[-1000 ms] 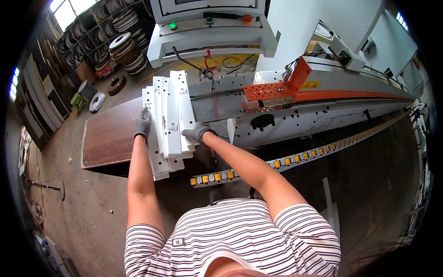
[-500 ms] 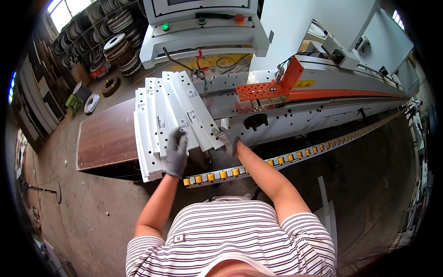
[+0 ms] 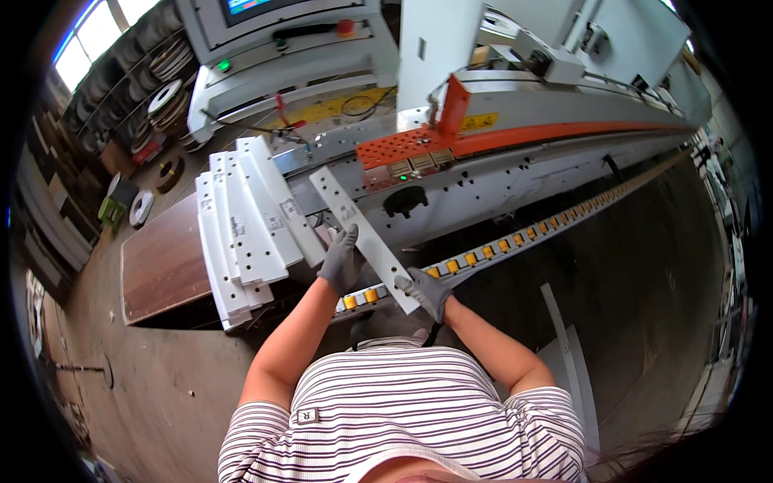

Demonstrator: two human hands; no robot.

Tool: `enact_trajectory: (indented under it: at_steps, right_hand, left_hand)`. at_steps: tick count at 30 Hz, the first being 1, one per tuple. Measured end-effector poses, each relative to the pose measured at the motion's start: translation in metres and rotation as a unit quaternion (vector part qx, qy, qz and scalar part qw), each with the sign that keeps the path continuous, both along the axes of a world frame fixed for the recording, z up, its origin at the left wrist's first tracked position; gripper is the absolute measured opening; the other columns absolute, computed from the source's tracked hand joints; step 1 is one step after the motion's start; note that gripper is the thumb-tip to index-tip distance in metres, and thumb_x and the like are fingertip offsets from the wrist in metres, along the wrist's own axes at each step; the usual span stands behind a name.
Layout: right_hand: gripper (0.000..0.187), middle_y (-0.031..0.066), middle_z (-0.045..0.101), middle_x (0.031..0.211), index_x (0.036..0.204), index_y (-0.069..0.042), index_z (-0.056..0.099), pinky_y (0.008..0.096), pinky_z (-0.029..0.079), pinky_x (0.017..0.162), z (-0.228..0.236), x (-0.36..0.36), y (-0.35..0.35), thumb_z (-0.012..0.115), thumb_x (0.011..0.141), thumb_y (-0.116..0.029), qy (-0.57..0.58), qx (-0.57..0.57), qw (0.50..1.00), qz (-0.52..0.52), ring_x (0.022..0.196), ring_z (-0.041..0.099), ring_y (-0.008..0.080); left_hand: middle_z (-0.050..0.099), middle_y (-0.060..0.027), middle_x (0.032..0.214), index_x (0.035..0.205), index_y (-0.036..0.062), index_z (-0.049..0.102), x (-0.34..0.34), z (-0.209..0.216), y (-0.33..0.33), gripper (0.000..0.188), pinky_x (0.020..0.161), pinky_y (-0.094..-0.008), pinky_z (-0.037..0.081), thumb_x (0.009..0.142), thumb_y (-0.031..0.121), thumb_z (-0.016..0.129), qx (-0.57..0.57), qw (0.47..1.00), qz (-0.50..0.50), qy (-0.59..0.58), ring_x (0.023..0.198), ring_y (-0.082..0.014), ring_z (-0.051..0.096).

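Both gloved hands hold one long white panel strip (image 3: pixel 364 233) with dark round holes, tilted across in front of the machine. My left hand (image 3: pixel 341 262) is closed on its left edge near the middle. Lower down, my right hand (image 3: pixel 427 294) grips the right edge close to the near end. To the left, a fanned stack of similar white panels (image 3: pixel 241 217) lies on a brown wooden board (image 3: pixel 161 253). The held strip is apart from that stack.
Ahead stands a long machine with an orange perforated guard (image 3: pixel 403 147) and a control console (image 3: pixel 282 52). A rail of yellow rollers (image 3: pixel 491 252) runs off to the right. Rolls of banding (image 3: pixel 165 105) fill racks at the back left. A pale strip (image 3: pixel 564 338) stands low on the right.
One white strip has come off the stack's right side and moved right, toward me. My left hand has left the stack and now holds this strip too. The view has shifted to the right.
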State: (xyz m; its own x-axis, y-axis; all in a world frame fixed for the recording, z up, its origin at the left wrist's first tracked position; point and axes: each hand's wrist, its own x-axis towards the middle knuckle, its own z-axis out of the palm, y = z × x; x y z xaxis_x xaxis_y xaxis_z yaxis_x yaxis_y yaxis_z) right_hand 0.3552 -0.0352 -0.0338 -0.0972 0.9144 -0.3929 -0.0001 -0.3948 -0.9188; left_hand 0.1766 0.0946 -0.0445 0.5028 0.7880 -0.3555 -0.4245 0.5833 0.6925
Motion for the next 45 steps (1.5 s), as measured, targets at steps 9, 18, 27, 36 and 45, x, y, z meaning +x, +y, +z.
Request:
enact_trajectory:
  at_steps: [9, 18, 27, 36, 45]
  right_hand:
    - [0.042, 0.0104, 0.063, 0.093, 0.107, -0.001, 0.057, 0.0304, 0.057, 0.059, -0.012, 0.072, -0.096, 0.067, 0.085, -0.035, 0.206, -0.178, 0.927, -0.258, 0.072, 0.066, 0.0191]
    - [0.044, 0.0097, 0.064, 0.069, 0.090, 0.001, 0.061, 0.0274, 0.050, 0.044, -0.011, 0.096, -0.061, 0.058, 0.089, -0.043, 0.165, -0.128, 0.931, -0.301, 0.050, 0.061, 0.0169]
    - [0.041, 0.0110, 0.064, 0.066, 0.087, 0.002, 0.060, 0.0269, 0.048, 0.043, -0.014, 0.102, -0.047, 0.056, 0.091, -0.038, 0.167, -0.129, 0.930, -0.301, 0.047, 0.060, 0.0165]
    - [0.043, 0.0108, 0.065, 0.069, 0.087, 0.001, 0.059, 0.0267, 0.048, 0.043, -0.012, 0.135, -0.049, 0.056, 0.091, -0.041, 0.179, -0.136, 0.921, -0.319, 0.048, 0.061, 0.0170]
    - [0.035, 0.0148, 0.063, 0.069, 0.087, 0.000, 0.056, 0.0285, 0.047, 0.042, -0.016, 0.216, -0.050, 0.060, 0.090, -0.034, 0.147, -0.127, 0.905, -0.379, 0.048, 0.058, 0.0168]
  left_hand:
    - [0.060, -0.0103, 0.098, 0.111, 0.0025, 0.050, 0.138, -0.053, 0.022, 0.027, 0.073, -0.0400, 0.054, 0.095, 0.024, 0.050, 0.028, 0.992, -0.050, 0.114, 0.085, -0.0243, 0.062]
    - [0.063, -0.0087, 0.087, 0.102, 0.0041, 0.057, 0.187, -0.047, 0.071, 0.028, 0.059, -0.0350, 0.051, 0.097, 0.029, 0.044, 0.036, 0.979, -0.065, 0.192, 0.071, -0.0217, 0.063]
    - [0.065, -0.0079, 0.091, 0.106, 0.0067, 0.058, 0.196, -0.037, 0.082, 0.028, 0.050, -0.0342, 0.048, 0.096, 0.028, 0.042, 0.041, 0.970, -0.055, 0.235, 0.071, -0.0205, 0.063]
    - [0.062, -0.0071, 0.090, 0.108, 0.0097, 0.054, 0.241, -0.021, 0.076, 0.020, 0.056, -0.0396, 0.054, 0.093, 0.023, 0.048, 0.019, 0.960, -0.017, 0.280, 0.072, -0.0219, 0.064]
    - [0.060, -0.0072, 0.085, 0.102, 0.0114, 0.050, 0.340, -0.041, 0.088, 0.020, 0.057, -0.0433, 0.054, 0.092, 0.028, 0.049, 0.022, 0.966, -0.051, 0.254, 0.071, -0.0231, 0.063]
